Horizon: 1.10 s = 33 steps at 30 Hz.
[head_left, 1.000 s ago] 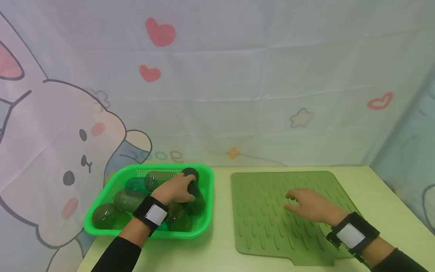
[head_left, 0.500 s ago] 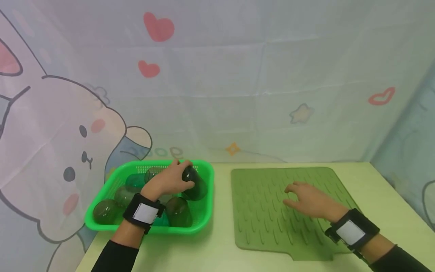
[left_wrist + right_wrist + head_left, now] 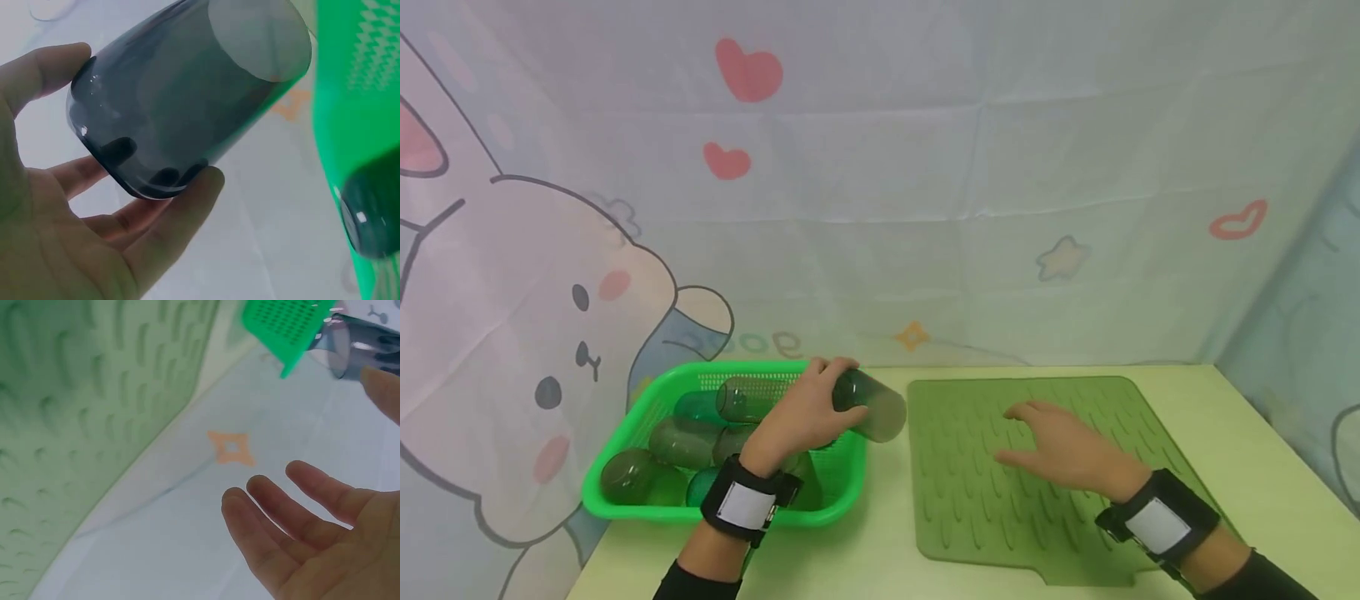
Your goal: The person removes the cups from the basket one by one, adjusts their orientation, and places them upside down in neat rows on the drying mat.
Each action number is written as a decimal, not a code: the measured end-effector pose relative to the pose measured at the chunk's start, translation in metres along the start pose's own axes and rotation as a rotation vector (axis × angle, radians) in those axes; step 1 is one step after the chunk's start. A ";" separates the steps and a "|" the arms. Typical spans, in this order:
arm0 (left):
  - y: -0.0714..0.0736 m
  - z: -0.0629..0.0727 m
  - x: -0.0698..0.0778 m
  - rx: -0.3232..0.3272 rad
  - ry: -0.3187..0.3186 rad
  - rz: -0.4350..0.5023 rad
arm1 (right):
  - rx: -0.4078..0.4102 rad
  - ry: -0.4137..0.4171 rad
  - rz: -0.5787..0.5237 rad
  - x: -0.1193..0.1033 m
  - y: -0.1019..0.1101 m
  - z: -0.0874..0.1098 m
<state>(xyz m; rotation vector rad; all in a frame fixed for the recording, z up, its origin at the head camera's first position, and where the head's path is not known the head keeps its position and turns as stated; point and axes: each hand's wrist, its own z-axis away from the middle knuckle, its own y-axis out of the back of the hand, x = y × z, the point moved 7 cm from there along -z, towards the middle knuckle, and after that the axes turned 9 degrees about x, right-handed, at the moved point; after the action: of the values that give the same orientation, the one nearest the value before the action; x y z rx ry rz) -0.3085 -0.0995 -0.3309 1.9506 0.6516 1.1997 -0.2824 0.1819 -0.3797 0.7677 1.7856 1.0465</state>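
My left hand (image 3: 808, 412) grips a dark grey see-through drinking glass (image 3: 880, 408) by its base end, over the right rim of a green basket (image 3: 855, 487). In the left wrist view the glass (image 3: 162, 100) lies tilted, its open mouth pointing away from the palm, thumb and fingertips spread round the base. Several more tinted glasses lie on their sides in the basket, among them a grey one (image 3: 681, 442) and a teal one (image 3: 696, 406). Over the green ridged mat (image 3: 970, 500) hovers my right hand (image 3: 1071, 450), fingers apart and holding nothing.
Basket and mat sit side by side on a pale yellow-green table (image 3: 850, 558), with a narrow strip of tabletop between them. A printed cloth (image 3: 880, 208) with hearts and a rabbit hangs right behind the table.
The left hand has lifted the dark glass up out of the basket and carried it right, past the rim. My right hand has shifted slightly left over the mat.
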 end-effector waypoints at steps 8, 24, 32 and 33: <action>-0.032 -0.002 0.024 -0.018 -0.032 0.068 | 0.083 0.024 -0.034 -0.029 0.001 -0.010; -0.067 -0.010 0.041 0.021 -0.079 0.151 | 0.189 0.076 -0.212 -0.048 -0.037 -0.027; -0.082 -0.011 0.049 0.035 -0.081 0.160 | 0.263 0.104 -0.159 -0.044 -0.038 -0.023; -0.083 -0.011 0.050 0.038 -0.082 0.154 | 0.266 0.110 -0.152 -0.045 -0.039 -0.023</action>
<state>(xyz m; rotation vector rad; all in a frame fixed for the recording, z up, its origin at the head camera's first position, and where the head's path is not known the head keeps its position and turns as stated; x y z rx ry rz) -0.2997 -0.0101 -0.3683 2.1014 0.4929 1.1997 -0.2883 0.1197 -0.3917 0.7298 2.0706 0.7733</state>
